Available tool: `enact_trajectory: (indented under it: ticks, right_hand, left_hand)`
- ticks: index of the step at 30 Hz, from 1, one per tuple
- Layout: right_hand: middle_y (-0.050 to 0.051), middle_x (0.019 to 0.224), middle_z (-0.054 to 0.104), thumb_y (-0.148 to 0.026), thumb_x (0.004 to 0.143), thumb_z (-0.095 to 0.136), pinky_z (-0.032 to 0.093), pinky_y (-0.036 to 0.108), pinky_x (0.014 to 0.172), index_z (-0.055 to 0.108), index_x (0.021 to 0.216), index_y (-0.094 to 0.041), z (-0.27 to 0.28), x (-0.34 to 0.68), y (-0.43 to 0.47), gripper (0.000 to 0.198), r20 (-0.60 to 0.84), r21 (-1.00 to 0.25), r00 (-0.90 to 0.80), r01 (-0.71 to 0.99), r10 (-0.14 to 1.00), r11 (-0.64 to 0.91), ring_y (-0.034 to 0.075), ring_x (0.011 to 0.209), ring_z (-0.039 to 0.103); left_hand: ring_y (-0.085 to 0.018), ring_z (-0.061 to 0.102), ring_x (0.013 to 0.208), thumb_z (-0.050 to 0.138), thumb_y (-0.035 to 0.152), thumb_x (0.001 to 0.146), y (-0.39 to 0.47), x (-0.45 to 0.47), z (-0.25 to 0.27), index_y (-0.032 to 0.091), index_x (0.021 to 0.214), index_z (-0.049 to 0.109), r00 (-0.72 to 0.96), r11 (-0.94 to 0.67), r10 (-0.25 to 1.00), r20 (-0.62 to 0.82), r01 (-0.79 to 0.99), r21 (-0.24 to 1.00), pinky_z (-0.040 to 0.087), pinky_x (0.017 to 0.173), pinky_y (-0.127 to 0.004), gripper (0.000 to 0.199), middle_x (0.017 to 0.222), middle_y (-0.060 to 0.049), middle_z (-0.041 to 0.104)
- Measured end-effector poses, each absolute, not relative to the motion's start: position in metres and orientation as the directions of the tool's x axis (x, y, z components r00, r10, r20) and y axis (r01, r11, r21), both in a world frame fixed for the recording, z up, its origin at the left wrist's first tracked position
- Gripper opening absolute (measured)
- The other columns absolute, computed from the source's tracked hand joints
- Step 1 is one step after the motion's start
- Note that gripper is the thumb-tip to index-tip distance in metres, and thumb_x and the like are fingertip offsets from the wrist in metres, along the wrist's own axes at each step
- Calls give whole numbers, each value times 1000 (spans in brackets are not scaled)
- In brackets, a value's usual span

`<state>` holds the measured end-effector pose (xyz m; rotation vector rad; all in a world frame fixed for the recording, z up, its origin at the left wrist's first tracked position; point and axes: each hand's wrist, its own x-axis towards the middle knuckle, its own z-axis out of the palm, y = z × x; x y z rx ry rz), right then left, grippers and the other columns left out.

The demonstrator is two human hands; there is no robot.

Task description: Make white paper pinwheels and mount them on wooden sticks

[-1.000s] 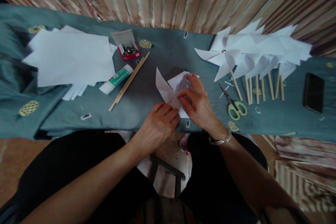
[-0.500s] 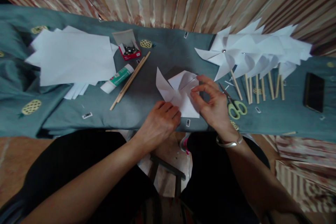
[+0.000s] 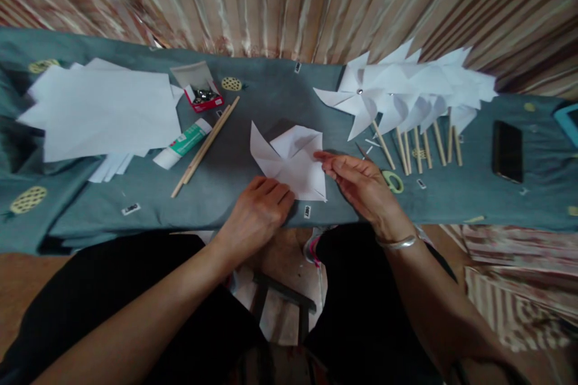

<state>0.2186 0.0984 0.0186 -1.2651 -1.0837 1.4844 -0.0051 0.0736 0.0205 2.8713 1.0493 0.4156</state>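
A white paper pinwheel [image 3: 295, 162], cut and partly folded, lies on the cloth in front of me. Two of its points are curled up at the left and top; the lower right part lies flatter. My left hand [image 3: 266, 207] is closed on its lower left edge, thumb hidden. At its right edge, my right hand [image 3: 354, 183] has thumb and fingers pressed together, with the fingertips overlapping the paper. Scissors [image 3: 392, 181] with light green handles lie just beyond my right hand, which partly covers them.
At left are a stack of white paper [image 3: 108, 111], a glue tube [image 3: 183, 143], wooden sticks [image 3: 205, 147] and an open red box [image 3: 203, 99] of small metal pieces. To the right lie several finished pinwheels [image 3: 406, 84] on sticks and a dark phone [image 3: 507, 151].
My right hand has shifted off the upper right fold to the paper's right edge, and the right corner now lies flatter. My left hand stays on the lower left. The whole view has shifted.
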Motion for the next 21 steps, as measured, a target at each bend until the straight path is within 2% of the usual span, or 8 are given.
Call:
enact_trajectory:
  ticks: [3,7,11,17,19,21]
  right_hand:
    - [2,114,76,-42,71,84,49,42,107,76,78,-27,21,221,97,18,-291,-944,-106,-128,951,-303,23,113,68]
    - [0,113,76,-33,66,88,46,44,111,74,71,-26,21,222,96,17,-225,-959,-101,-151,969,-239,21,107,70]
    - [0,110,77,-33,67,87,46,43,111,76,74,-27,23,220,96,15,-250,-952,-118,-151,961,-266,20,105,71]
    - [3,112,77,-35,71,85,52,37,103,78,80,-26,25,217,95,15,-323,-925,-125,-166,938,-340,20,107,71]
    - [2,112,77,-37,73,82,51,39,104,79,82,-27,20,217,96,14,-291,-943,-121,-130,949,-306,21,108,70]
    - [2,111,77,-37,78,79,48,43,108,79,84,-28,15,217,97,11,-205,-977,-106,-37,973,-210,22,111,69]
  left_hand:
    - [-21,64,76,50,10,96,75,-6,18,12,90,66,708,-755,652,271,640,143,50,71,-34,18,88,-7,70]
    - [-19,64,72,49,11,97,76,-8,14,12,89,67,676,-741,663,321,653,155,50,67,-32,20,88,-7,70]
    - [-19,64,70,49,11,96,76,-9,14,12,89,67,666,-735,671,325,654,179,51,67,-32,19,88,-7,70]
    - [-19,63,71,51,11,96,76,-10,16,11,91,67,675,-735,676,295,649,197,51,67,-32,17,88,-8,70]
    - [-19,63,71,52,11,95,75,-10,16,12,90,67,681,-738,672,291,647,192,51,68,-32,16,88,-7,70]
    - [-19,63,72,53,11,95,74,-9,16,12,90,67,686,-741,669,286,646,185,51,69,-33,15,87,-6,70]
